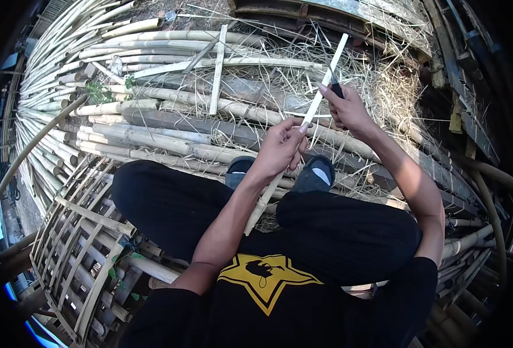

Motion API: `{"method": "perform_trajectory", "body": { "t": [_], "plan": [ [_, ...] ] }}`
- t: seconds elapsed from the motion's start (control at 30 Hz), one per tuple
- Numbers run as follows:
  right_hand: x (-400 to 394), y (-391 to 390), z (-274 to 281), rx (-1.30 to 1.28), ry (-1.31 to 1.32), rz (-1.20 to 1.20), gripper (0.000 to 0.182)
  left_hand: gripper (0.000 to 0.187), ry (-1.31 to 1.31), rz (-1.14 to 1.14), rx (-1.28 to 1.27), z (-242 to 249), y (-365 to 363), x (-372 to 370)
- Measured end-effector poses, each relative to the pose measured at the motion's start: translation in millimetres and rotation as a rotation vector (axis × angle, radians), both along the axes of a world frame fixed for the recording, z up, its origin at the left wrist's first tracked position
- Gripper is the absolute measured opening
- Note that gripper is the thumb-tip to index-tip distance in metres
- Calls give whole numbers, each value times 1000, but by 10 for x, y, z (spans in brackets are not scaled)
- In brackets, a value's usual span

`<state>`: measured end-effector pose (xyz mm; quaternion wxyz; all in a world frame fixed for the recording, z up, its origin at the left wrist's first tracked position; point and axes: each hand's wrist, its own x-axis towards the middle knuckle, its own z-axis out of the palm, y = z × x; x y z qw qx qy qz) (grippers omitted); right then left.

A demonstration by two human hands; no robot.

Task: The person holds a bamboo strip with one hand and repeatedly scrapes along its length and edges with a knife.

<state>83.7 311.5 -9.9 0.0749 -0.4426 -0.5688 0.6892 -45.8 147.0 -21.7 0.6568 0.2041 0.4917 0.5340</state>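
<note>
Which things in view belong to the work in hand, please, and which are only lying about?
In use:
- bamboo strip, held in the left hand
- black-handled knife, in the right hand

Lying about, as it seems:
- bamboo poles
- loose strip across the poles
- shavings
- bamboo lattice

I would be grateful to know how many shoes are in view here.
2. The left shoe is just left of the held strip, and the right shoe just right of it. The trousers may hide part of each.
</note>
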Motion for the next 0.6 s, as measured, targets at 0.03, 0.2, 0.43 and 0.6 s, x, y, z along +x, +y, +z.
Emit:
{"method": "perform_trajectory", "body": {
  "t": [0.03, 0.2, 0.43, 0.6],
  "plan": [
    [23, -3, -8, 1, -3, 5, 35, 30, -3, 9, -8, -23, 1, -13],
    [130, -169, 46, 716, -259, 470, 46, 24, -27, 91, 15, -2, 6, -92],
    [186, -374, 29, 743, -301, 616, 44, 17, -125, 112, 48, -74, -10, -185],
    [174, -319, 73, 738, -248, 664, 41, 16, -58, 102, 64, -92, -26, -177]
  ]
}}
